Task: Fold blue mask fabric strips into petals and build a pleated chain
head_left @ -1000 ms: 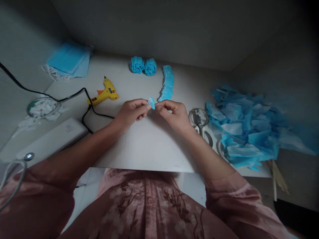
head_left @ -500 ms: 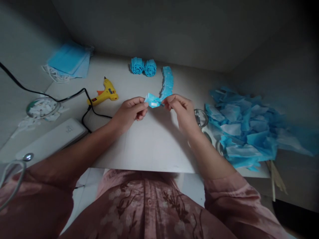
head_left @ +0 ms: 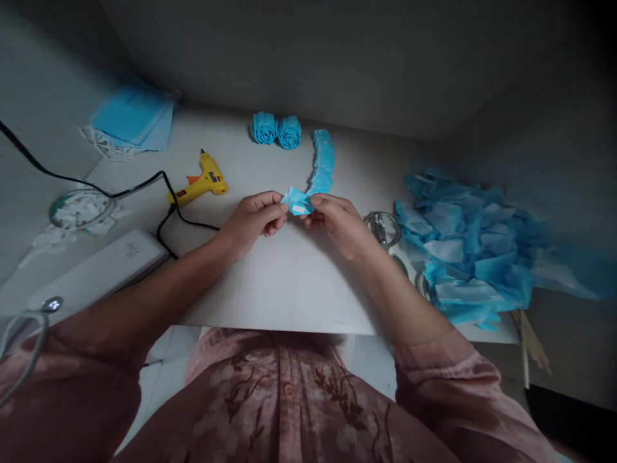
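Note:
Between my two hands is a small folded blue fabric piece (head_left: 297,202) with a white patch on its front. My left hand (head_left: 260,215) pinches its left edge between thumb and forefinger. On the other side, my right hand (head_left: 335,218) pinches the right edge, its lower fingers curled underneath. Just beyond the fingers, a curved row of overlapping blue folded pieces (head_left: 322,161) lies on the white table (head_left: 270,289). Two blue fabric roses (head_left: 277,130) sit side by side farther back.
A yellow glue gun (head_left: 200,180) with a black cord lies left, near a stack of blue face masks (head_left: 130,119), a dish of white scraps (head_left: 81,209) and a white power strip-like box (head_left: 101,270). Rightward are a roll of tape (head_left: 384,228) and a heap of blue fabric pieces (head_left: 472,238).
My right hand has come down and slightly left, turning as it grips the blue piece's right edge. The piece sits a little lower; my left hand barely moved.

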The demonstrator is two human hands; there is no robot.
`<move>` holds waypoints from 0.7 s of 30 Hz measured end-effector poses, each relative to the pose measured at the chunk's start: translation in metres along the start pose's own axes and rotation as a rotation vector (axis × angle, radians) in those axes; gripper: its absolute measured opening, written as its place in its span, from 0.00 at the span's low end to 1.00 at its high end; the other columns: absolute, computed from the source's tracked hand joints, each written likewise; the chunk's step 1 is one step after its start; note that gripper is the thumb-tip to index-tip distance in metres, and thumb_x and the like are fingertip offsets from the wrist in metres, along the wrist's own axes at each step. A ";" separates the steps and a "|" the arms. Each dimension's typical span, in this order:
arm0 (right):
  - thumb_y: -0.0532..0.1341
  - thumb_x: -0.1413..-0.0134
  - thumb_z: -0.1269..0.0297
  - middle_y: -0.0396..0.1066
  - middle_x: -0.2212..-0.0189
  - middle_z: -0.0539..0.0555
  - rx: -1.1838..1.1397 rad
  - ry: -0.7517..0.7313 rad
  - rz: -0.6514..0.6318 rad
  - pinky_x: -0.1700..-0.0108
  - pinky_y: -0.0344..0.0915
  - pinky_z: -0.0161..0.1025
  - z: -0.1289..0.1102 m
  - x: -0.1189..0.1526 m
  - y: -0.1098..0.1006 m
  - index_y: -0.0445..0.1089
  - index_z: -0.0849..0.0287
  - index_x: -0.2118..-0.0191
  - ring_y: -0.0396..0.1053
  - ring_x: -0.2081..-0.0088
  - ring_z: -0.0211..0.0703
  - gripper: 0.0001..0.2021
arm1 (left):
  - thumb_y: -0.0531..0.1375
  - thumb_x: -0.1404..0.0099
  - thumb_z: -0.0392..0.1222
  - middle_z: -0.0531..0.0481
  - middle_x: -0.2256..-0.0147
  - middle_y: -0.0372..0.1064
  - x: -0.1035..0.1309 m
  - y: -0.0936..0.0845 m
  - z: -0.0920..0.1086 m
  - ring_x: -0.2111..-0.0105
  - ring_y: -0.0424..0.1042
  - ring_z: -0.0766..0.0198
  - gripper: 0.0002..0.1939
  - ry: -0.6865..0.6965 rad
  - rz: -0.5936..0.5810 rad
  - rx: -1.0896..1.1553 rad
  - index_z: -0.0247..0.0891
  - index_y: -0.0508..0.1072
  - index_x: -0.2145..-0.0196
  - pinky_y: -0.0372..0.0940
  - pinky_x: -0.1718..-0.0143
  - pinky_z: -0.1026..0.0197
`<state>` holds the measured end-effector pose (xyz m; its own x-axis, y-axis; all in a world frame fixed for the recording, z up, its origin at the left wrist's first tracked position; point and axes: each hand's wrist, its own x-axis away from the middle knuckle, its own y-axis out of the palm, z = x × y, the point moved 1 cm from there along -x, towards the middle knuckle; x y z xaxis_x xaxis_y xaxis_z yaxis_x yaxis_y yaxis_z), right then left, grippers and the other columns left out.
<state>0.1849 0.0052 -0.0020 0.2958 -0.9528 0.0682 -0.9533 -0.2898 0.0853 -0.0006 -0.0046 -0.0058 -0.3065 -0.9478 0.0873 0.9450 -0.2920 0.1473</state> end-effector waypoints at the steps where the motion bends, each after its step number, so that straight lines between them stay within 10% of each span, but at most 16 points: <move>1: 0.67 0.49 0.52 0.72 0.71 0.52 0.007 -0.003 -0.005 0.62 0.67 0.39 -0.001 0.000 0.000 0.73 0.57 0.71 0.68 0.68 0.39 0.13 | 0.62 0.38 0.42 0.56 0.79 0.63 0.000 0.000 0.000 0.80 0.58 0.73 0.10 0.000 -0.002 -0.002 0.37 0.67 0.73 0.52 0.78 0.67; 21: 0.66 0.50 0.50 0.65 0.78 0.47 0.171 -0.136 0.132 0.63 0.60 0.37 0.000 0.004 0.009 0.68 0.57 0.77 0.61 0.72 0.36 0.17 | 0.59 0.40 0.45 0.55 0.79 0.65 -0.002 0.001 -0.007 0.81 0.60 0.71 0.08 -0.044 -0.098 0.090 0.38 0.68 0.68 0.52 0.79 0.66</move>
<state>0.1771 -0.0015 -0.0007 0.1679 -0.9835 -0.0676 -0.9831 -0.1620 -0.0854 0.0014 -0.0034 -0.0128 -0.4032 -0.9084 0.1106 0.8968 -0.3682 0.2452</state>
